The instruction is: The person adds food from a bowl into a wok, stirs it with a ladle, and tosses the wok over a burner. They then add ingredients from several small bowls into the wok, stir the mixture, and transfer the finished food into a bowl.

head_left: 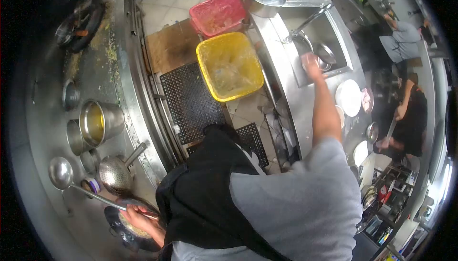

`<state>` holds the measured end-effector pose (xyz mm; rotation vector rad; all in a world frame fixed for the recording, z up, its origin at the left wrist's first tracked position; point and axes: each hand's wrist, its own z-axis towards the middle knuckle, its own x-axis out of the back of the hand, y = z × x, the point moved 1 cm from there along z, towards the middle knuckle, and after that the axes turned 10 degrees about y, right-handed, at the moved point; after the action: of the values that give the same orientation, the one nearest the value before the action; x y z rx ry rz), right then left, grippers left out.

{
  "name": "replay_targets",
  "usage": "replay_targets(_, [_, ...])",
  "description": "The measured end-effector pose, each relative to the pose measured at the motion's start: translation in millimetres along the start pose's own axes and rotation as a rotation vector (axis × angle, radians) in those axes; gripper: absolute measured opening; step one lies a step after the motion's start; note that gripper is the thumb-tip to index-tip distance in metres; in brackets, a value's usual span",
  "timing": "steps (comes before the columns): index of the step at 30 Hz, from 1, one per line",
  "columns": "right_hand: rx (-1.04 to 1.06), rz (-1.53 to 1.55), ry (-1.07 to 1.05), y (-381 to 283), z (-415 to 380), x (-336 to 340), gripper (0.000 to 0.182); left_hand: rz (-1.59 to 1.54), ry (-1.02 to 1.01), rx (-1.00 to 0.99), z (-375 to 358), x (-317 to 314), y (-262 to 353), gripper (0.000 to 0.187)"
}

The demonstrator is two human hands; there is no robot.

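Note:
At the lower left, my left hand (139, 217) is closed round the handle of a long steel ladle (61, 173), whose bowl hangs over the stove top. Under that hand sits a dark wok (125, 227) with pale food in it. My right arm stretches over the steel counter to the sink (334, 27). There my right hand (312, 66) is blurred, beside metal bowls (325, 53); its fingers and anything in them cannot be made out.
A perforated strainer (116, 175) and a steel pot with yellow liquid (99, 122) stand at left. Yellow (230, 67) and red (219, 13) bins are on the floor. White plates (348, 98) lie on the counter. Two people work at far right.

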<state>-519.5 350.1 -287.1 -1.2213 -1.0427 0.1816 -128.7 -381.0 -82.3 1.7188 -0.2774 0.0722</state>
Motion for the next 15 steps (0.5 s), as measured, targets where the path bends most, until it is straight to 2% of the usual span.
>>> replay_targets(2, [0.754,-0.664,0.107,18.4,-34.9,-38.4,0.043,-0.007,-0.001,0.012,-5.6,-5.4,0.9,0.036])
replay_targets(3, [0.747,-0.66,0.099,15.9,-36.2,-34.6,0.043,-0.032,-0.016,0.034,-7.9,-11.2,6.2,0.039])
replay_targets(5, [0.321,-0.844,-0.269,-22.9,-34.9,-15.7,0.044,-0.063,-0.026,0.06,-9.8,-18.2,8.2,0.042])
replay_targets(6, [0.284,-0.776,-0.241,-21.4,-41.7,-11.4,0.041,-0.066,-0.03,0.07,-9.2,-18.9,6.7,0.045])
replay_targets(8, [0.416,-0.768,-0.138,-7.1,-53.4,-13.8,0.042,-0.094,-0.002,0.082,-8.9,-21.4,-0.4,0.049])
replay_targets(10, [0.392,-0.885,-0.295,-51.6,-94.3,-10.4,0.045,-0.119,-0.003,0.096,-10.8,-20.1,-4.6,0.054])
replay_targets(11, [0.483,-0.982,-0.367,-31.8,-95.9,-15.7,0.052,-0.131,0.026,0.115,-17.7,-24.6,-0.2,0.055])
replay_targets(13, [0.66,-0.94,-0.385,-18.0,-114.4,-20.8,0.05,-0.159,0.029,0.085,-23.0,-24.8,1.0,0.033])
replay_targets(14, [0.577,-0.981,-0.391,-33.3,-123.6,-19.0,0.051,-0.16,0.0,0.072,-25.5,-21.9,0.1,0.049])
replay_targets(15, [0.54,-1.022,-0.382,-45.0,-123.9,-20.1,0.055,-0.182,0.04,0.093,-23.9,-18.9,-5.1,0.052])
